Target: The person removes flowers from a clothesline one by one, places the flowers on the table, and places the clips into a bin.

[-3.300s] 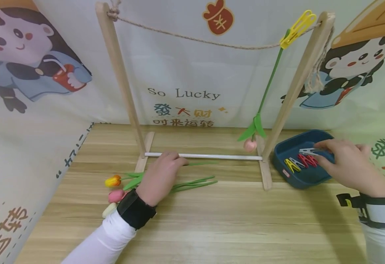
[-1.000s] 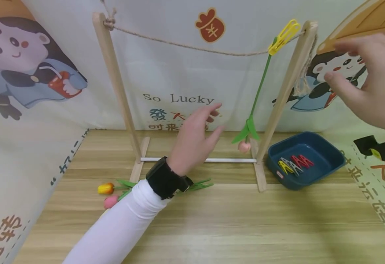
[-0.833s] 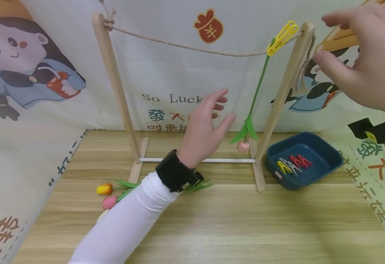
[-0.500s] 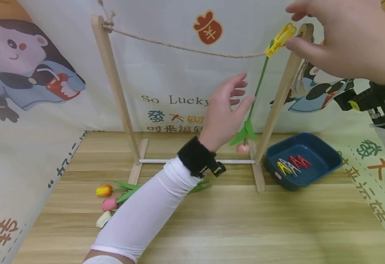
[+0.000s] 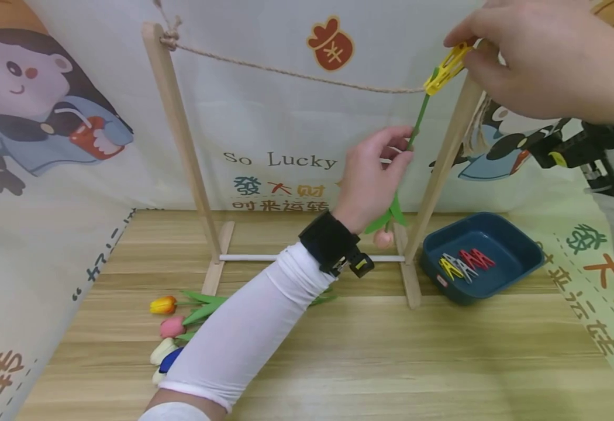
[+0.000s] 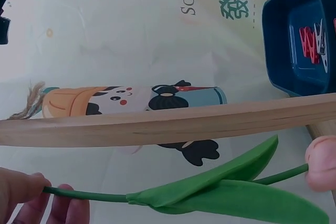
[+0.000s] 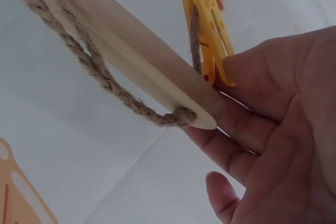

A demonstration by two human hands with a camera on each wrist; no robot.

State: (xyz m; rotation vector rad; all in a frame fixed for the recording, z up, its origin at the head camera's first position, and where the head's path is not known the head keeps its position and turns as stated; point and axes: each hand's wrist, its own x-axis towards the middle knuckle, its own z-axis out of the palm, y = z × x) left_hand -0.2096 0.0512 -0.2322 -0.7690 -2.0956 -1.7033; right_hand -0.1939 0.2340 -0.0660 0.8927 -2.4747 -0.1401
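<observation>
A pale pink artificial tulip hangs head down from a rope, its stem end clipped there by a yellow clothespin. My left hand pinches the green stem between thumb and fingertips, below the clip. In the left wrist view the leaves and pink bloom extend away from that hand. Up at the right post, my right hand pinches the handle end of the clothespin. The right wrist view shows the clothespin against the rope, with thumb and fingers at its handles.
Wooden posts, left and right, bear the rope, joined low by a white bar. A blue bin with several clothespins stands right. Orange, pink, white and blue tulips lie left, partly under my left arm.
My right hand has gone from the bin up to the clipped clothespin and now grips it. My left hand has left the lying tulips, risen rightward and taken hold of the hanging tulip's stem.
</observation>
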